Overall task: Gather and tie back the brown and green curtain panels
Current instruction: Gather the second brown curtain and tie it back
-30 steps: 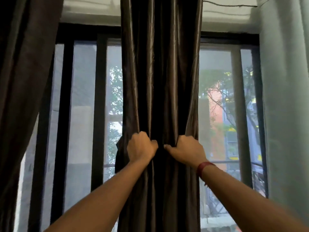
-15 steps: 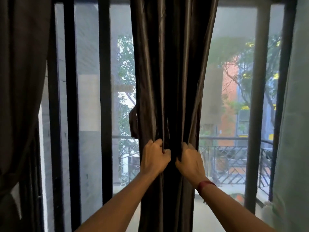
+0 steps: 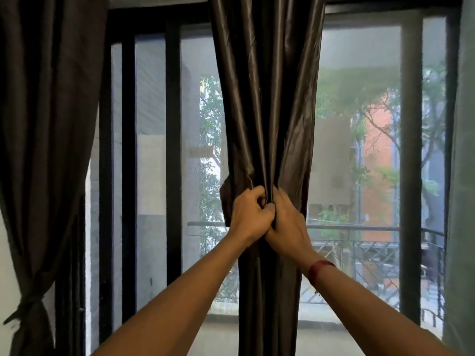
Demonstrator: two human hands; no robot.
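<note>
Head view: centre brown panel (image 3: 264, 98) hangs from the top edge down the middle of the window, pinched into a narrow bunch at mid height. Left hand (image 3: 250, 214) and right hand (image 3: 288, 222) are both on that bunch, side by side, touching each other at the front. Left fingers (image 3: 257, 195) curl tight into the folds from the left side. Right fingers (image 3: 281, 195) wrap round the right side, tips hidden behind the fabric. So both sets of fingers are clamped on the centre brown panel.

Fabric fans wider above the grip and falls in a tight column below it, between the two forearms. Dark flap (image 3: 226, 199) of similar cloth sticks out left of the bunch, just beside the left hand; cannot tell what it is. Red wristband (image 3: 321, 269) on the right wrist.

Second brown panel (image 3: 46, 124) at far left, drawn aside and cinched low by a tie (image 3: 28, 301). Green panel (image 3: 462, 176) runs down the far right edge, hanging straight, well apart from both hands. Black window frame (image 3: 172, 150) behind, balcony railing (image 3: 372, 228) outside.
</note>
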